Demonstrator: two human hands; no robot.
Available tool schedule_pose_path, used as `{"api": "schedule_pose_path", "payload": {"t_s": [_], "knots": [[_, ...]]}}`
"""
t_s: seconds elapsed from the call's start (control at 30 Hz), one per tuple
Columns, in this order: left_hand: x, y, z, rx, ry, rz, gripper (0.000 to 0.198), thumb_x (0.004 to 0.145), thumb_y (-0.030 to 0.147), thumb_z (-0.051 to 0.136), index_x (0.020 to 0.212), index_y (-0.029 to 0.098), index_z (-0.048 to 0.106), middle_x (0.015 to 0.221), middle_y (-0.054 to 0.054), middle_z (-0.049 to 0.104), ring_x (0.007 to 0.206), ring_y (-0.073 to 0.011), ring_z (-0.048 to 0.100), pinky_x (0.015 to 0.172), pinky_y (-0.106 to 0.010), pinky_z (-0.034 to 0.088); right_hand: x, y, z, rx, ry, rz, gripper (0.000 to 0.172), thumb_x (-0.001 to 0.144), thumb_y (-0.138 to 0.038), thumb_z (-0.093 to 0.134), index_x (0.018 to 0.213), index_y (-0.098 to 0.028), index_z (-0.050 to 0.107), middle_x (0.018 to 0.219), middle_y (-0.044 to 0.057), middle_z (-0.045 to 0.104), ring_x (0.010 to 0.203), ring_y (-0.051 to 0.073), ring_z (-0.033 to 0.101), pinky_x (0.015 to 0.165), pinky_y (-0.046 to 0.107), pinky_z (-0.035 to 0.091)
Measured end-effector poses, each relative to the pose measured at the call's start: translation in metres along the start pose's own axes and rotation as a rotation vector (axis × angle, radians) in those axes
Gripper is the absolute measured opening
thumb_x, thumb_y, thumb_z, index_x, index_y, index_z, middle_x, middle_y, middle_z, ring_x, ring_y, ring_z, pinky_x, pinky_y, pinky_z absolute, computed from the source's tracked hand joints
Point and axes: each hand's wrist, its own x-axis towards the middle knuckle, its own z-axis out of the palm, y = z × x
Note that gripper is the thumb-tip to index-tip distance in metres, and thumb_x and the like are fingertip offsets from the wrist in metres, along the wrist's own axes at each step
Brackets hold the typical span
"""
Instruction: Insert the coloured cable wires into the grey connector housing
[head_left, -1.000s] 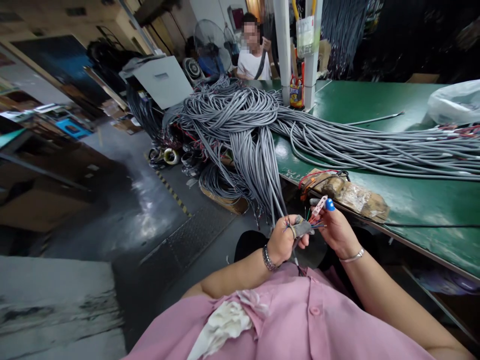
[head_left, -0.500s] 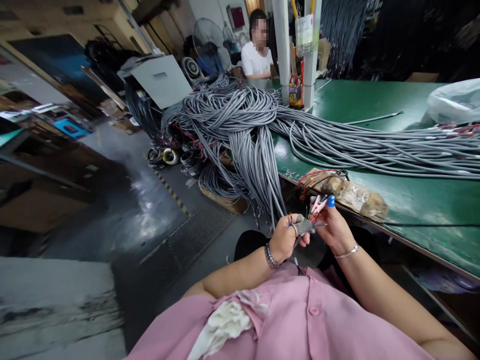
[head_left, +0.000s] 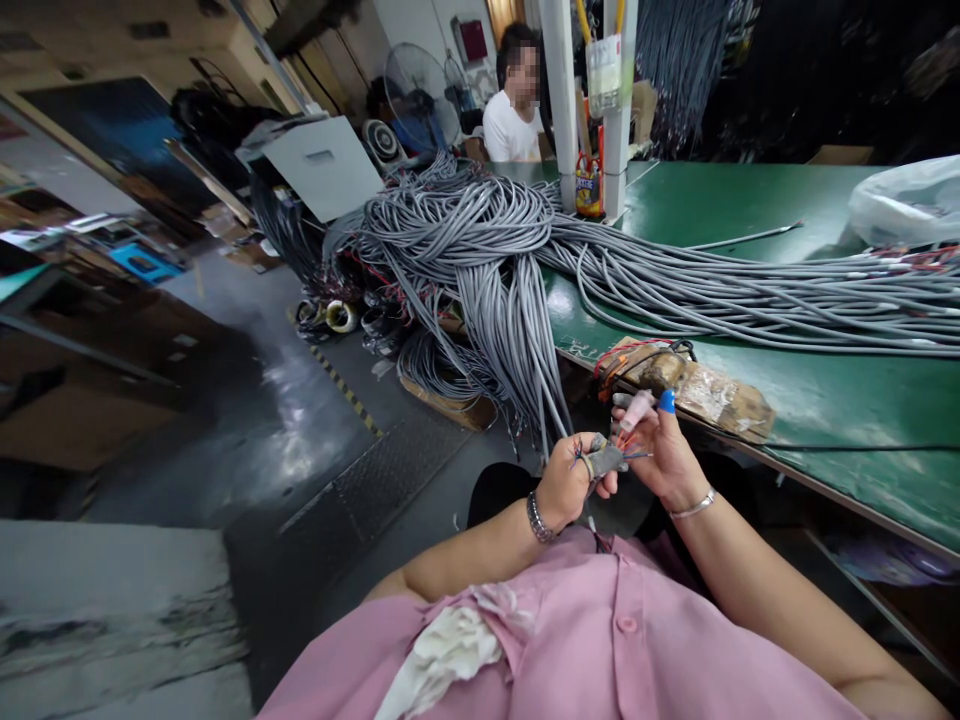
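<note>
From my end I have the left hand (head_left: 568,478) curled, thumb and forefinger pinching a cluster of thin coloured wires (head_left: 639,455). A grey piece shows at its fingertips; I can't tell whether it is a finger cover or cable jacket.

The right hand (head_left: 673,465) holds a pale pink connector (head_left: 637,409) at its fingers, reddish wires running down from it toward the left hand. The connector is blurred. The thumb, in a blue cap (head_left: 667,401), stands up just beside it; I can't tell whether it presses.

For bearings I use the block (head_left: 716,398), which lies along the near edge of the green surface (head_left: 712,200). The connector is on the near side of the block, by its left end, and both hands are nearer me than the block. Red and orange leads (head_left: 609,372) loop at the block's left end, and a black cord (head_left: 847,447) runs off to its right. Beyond the block, grey cables (head_left: 487,220) stretch across the surface and heap up to its left. A clear bag (head_left: 904,205) sits beyond it, to the right. Well beyond it, to the left, is a person in a white shirt (head_left: 508,128).
</note>
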Motion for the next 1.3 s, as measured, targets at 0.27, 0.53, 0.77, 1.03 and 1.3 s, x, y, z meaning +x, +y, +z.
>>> {"api": "schedule_pose_path", "payload": {"t_s": [0.27, 0.53, 0.77, 1.03, 1.3], "knots": [[-0.008, 0.0, -0.003, -0.002, 0.038, 0.015, 0.026, 0.08, 0.035, 0.066, 0.068, 0.012, 0.063, 0.051, -0.002, 0.06, 0.041, -0.0082, 0.049, 0.041, -0.019, 0.038, -0.003, -0.005, 0.0, -0.01, -0.002, -0.024, 0.031, 0.08, -0.052, 0.069, 0.081, -0.021, 0.069, 0.082, 0.002, 0.072, 0.064, 0.013, 0.061, 0.059, 0.026, 0.052], [0.002, 0.002, 0.003, -0.075, 0.058, 0.005, 0.025, 0.078, 0.032, 0.066, 0.064, 0.013, 0.061, 0.048, -0.001, 0.059, 0.039, -0.0088, 0.049, 0.039, -0.019, 0.036, -0.005, -0.004, 0.002, -0.104, 0.008, -0.072, 0.032, 0.076, -0.052, 0.073, 0.079, -0.02, 0.071, 0.075, 0.002, 0.07, 0.063, 0.014, 0.06, 0.058, 0.028, 0.051], [0.006, -0.003, 0.001, -0.045, 0.061, -0.038, 0.028, 0.077, 0.036, 0.067, 0.064, 0.012, 0.061, 0.048, -0.002, 0.058, 0.037, -0.0086, 0.048, 0.038, -0.019, 0.035, -0.001, -0.003, -0.004, -0.083, 0.042, -0.06, 0.031, 0.075, -0.047, 0.075, 0.087, -0.019, 0.075, 0.074, 0.003, 0.072, 0.063, 0.015, 0.06, 0.06, 0.028, 0.05], [-0.001, -0.002, -0.002, -0.021, 0.051, -0.01, 0.026, 0.077, 0.036, 0.066, 0.066, 0.012, 0.062, 0.05, -0.002, 0.059, 0.04, -0.0088, 0.049, 0.04, -0.02, 0.037, -0.006, -0.004, 0.001, -0.044, 0.011, -0.035, 0.036, 0.078, -0.057, 0.068, 0.083, -0.022, 0.072, 0.083, 0.002, 0.072, 0.068, 0.015, 0.062, 0.064, 0.029, 0.051], [-0.01, 0.001, 0.0, -0.044, 0.071, 0.021, 0.028, 0.078, 0.038, 0.066, 0.065, 0.014, 0.061, 0.05, -0.001, 0.059, 0.041, -0.0088, 0.049, 0.042, -0.021, 0.038, -0.005, -0.009, -0.005, -0.088, -0.024, -0.042, 0.029, 0.08, -0.047, 0.072, 0.093, -0.021, 0.072, 0.085, 0.002, 0.071, 0.067, 0.013, 0.061, 0.062, 0.024, 0.051]]}}
